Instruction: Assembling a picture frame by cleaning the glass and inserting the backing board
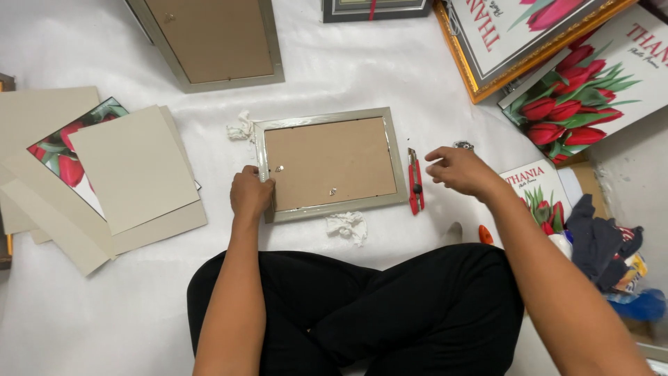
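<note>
Left hand (250,193) gripped face-down frame (330,164) edge; right hand (460,170) hovered loosely open, empty, beside red cutter (415,182). Backing board seated; clips apparently unfastened, judging by view.

- The scene is bright and evenly lit, with soft light from above.
- The white sheet (417,76) is nearly overexposed and shows little texture.
- Shadows are weak; only a thin one lies under the grey boards (132,174).
- The picture is mostly sharp, and the right hand (459,170) is slightly blurred.
- The edges look a little bent by the wide lens.
</note>
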